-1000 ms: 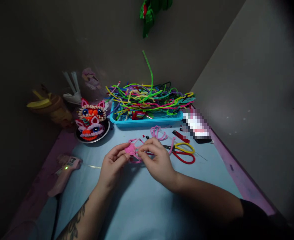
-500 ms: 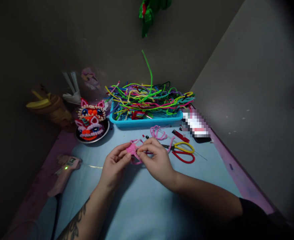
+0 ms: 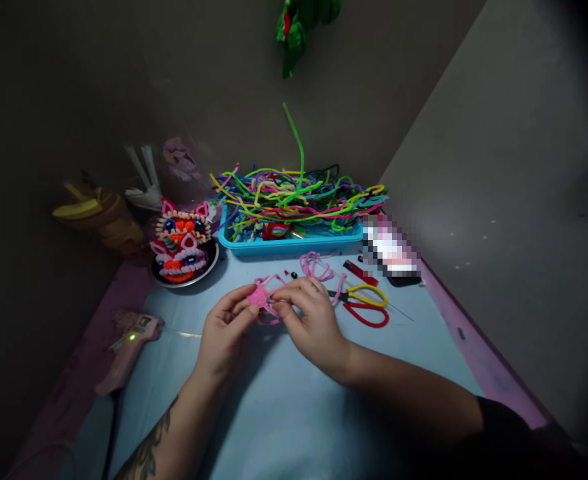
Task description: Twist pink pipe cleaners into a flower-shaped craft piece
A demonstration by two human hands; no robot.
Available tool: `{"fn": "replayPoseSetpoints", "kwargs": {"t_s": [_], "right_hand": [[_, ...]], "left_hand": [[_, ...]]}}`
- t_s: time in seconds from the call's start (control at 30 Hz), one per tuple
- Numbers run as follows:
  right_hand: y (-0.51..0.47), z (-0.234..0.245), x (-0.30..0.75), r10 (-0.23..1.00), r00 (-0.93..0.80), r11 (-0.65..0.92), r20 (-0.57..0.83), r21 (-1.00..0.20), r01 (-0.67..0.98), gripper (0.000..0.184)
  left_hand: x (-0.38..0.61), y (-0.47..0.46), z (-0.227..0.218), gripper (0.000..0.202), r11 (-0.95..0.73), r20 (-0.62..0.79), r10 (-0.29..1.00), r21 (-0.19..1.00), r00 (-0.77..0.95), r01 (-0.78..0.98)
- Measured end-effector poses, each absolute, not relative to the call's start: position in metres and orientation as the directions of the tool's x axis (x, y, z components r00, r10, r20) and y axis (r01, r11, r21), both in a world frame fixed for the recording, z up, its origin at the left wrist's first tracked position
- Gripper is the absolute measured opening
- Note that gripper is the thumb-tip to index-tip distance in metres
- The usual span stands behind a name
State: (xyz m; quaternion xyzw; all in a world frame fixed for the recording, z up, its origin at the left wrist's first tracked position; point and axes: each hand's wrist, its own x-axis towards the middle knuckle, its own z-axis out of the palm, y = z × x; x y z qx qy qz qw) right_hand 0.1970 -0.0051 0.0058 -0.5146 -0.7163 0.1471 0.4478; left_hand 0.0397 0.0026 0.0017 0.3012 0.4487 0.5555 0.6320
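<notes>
Between my two hands is a pink pipe-cleaner piece (image 3: 259,297), a dense fuzzy middle with loops and strands coming off it. My left hand (image 3: 227,327) pinches its left side between thumb and fingers. On its right side, the thumb and fingertips of my right hand (image 3: 315,321) close on one of the strands; the exact grip is partly hidden. Just behind my right hand lie loose pink pipe cleaners (image 3: 317,265). Scissors (image 3: 367,305) with one yellow and one red handle rest to the right of it, their blades partly covered by the hand.
A blue tray (image 3: 294,248) heaped with coloured pipe cleaners (image 3: 299,197) stands at the back. Left of it, a metal bowl (image 3: 214,261) holds pipe-cleaner animal heads (image 3: 181,233). A pink glue gun (image 3: 131,350) with a cable lies left. A red cutter (image 3: 361,272) and a phone (image 3: 394,253) lie right.
The right hand has pulled slightly and turned at the wrist, its fingers a little farther along the strand. The pink piece has shifted slightly left with my left hand.
</notes>
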Motion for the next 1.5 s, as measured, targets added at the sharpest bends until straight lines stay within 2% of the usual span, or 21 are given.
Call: {"fn": "replayPoseSetpoints", "kwargs": {"t_s": [0.13,0.3,0.57,0.73,0.83,0.87,0.93,1.07,1.13,1.27,1.5], "right_hand": [[-0.004,0.007,0.197,0.88,-0.092,0.402,0.466,-0.629,0.665,0.011],[-0.004,0.009,0.199,0.877,-0.113,0.416,0.467,-0.62,0.665,0.015],[-0.005,0.011,0.199,0.868,-0.118,0.425,0.482,-0.599,0.678,0.013],[-0.007,0.01,0.197,0.882,-0.089,0.415,0.463,-0.674,0.611,0.012],[-0.009,0.01,0.194,0.922,-0.049,0.352,0.385,-0.778,0.52,0.007],[-0.009,0.01,0.193,0.936,-0.038,0.322,0.349,-0.812,0.487,0.004],[-0.01,0.011,0.191,0.96,-0.018,0.261,0.28,-0.866,0.426,0.01],[-0.012,0.014,0.187,0.979,0.016,0.184,0.202,-0.921,0.343,0.018],[-0.013,0.016,0.186,0.981,0.03,0.171,0.19,-0.932,0.32,0.017],[-0.013,0.018,0.187,0.981,0.029,0.173,0.191,-0.934,0.312,0.014],[-0.008,0.021,0.192,0.982,-0.017,0.188,0.191,-0.945,0.267,0.011]], "left_hand": [[0.039,0.003,0.0,0.04,0.201,-0.24,0.971,0.853,-0.018,-0.482],[0.039,0.002,-0.001,0.038,0.221,-0.234,0.972,0.872,0.024,-0.437],[0.039,0.003,0.0,0.035,0.177,-0.2,0.98,0.895,-0.014,-0.41],[0.037,0.003,-0.006,0.035,0.149,-0.175,0.984,0.912,-0.034,-0.383],[0.038,-0.001,-0.007,0.03,0.061,-0.086,0.993,0.963,-0.084,-0.262],[0.038,-0.003,-0.006,0.027,0.01,-0.03,0.995,0.98,-0.098,-0.198],[0.04,-0.007,-0.005,0.021,-0.108,0.102,0.99,0.992,-0.1,-0.059],[0.041,-0.013,-0.005,0.019,-0.353,0.369,0.928,0.914,-0.049,0.202],[0.04,-0.014,-0.007,0.023,-0.421,0.444,0.896,0.861,-0.016,0.287],[0.037,-0.013,-0.01,0.023,-0.445,0.469,0.883,0.836,0.002,0.32],[0.039,-0.012,-0.005,0.018,-0.379,0.395,0.919,0.889,-0.011,0.256]]}}
